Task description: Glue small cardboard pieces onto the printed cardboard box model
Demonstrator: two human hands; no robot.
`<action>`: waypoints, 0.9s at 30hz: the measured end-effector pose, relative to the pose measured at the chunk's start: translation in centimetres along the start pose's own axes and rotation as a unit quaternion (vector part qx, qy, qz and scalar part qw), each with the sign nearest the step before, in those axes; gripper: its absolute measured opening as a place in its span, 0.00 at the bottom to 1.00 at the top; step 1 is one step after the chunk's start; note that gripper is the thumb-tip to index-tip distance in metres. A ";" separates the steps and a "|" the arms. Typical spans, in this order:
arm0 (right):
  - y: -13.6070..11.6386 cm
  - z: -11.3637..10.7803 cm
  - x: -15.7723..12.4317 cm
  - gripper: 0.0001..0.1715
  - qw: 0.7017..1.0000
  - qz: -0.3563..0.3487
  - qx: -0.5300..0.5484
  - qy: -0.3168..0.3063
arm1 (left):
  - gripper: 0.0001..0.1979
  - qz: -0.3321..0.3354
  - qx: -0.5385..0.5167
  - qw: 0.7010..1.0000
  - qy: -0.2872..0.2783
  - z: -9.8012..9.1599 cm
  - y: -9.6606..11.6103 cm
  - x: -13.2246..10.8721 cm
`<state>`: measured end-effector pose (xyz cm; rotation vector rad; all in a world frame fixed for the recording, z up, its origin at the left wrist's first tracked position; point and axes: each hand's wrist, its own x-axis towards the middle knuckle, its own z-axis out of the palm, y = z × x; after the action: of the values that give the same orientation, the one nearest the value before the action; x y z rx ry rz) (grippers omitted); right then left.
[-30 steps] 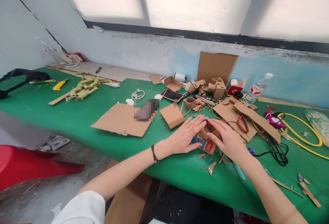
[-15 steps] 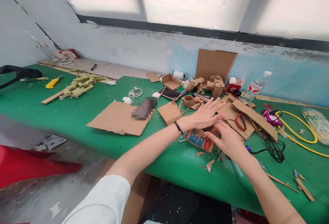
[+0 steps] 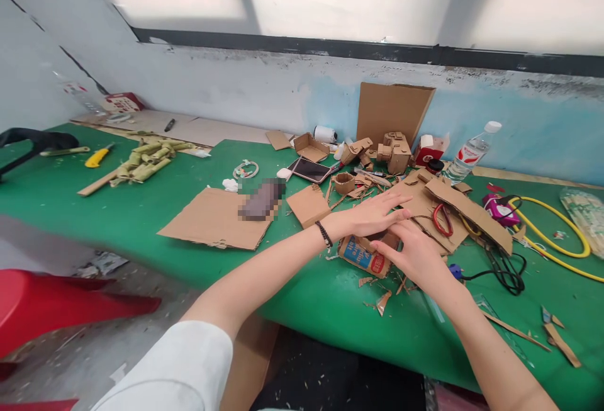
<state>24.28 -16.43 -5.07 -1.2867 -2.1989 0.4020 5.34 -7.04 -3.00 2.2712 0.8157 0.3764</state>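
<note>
1. Left hand (image 3: 375,216): palm down, fingers straight and reaching rightward above the small brown cardboard box with blue and red print (image 3: 361,255). It grasps nothing; contact with the rim cannot be told.
2. Right hand (image 3: 419,252): at the box's right side, thumb over the near edge. Its fingertips run behind the left hand, so whether it grips cannot be told.
3. Box: near the front of the green-topped table (image 3: 302,316), printed side toward the wearer, its dark opening partly covered by the hands (torn cardboard scraps (image 3: 383,303) lie just in front).
4. Beyond the left hand: a short brown cardboard ring (image 3: 344,183); left of the box, a flat brown cardboard piece (image 3: 309,205).
5. Right of the hands: a red-handled tool (image 3: 442,220) on cardboard, a blue plug (image 3: 455,271) on black cable (image 3: 509,275).
6. Farther back: a clear plastic bottle with red-and-white label (image 3: 472,154), upright.
</note>
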 end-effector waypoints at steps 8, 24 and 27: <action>0.5 0.5 0.1 0.24 0.999 -0.019 0.029 0.026 | 0.54 -0.008 -0.006 1.000 -0.004 -1.6 0.9 -0.2; 0.5 -2.1 0.2 0.33 0.991 0.022 0.130 0.003 | 0.73 -0.020 0.037 0.999 0.031 -1.0 -5.3 -11.9; 1.3 -3.0 0.0 0.33 0.990 0.031 0.127 0.049 | 0.78 0.003 0.085 0.996 0.020 -0.7 -6.2 -11.3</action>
<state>26.96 -15.86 -3.34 -1.2108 -1.9584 0.6092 -6.41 -10.49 -7.17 2.4311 0.8906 0.3681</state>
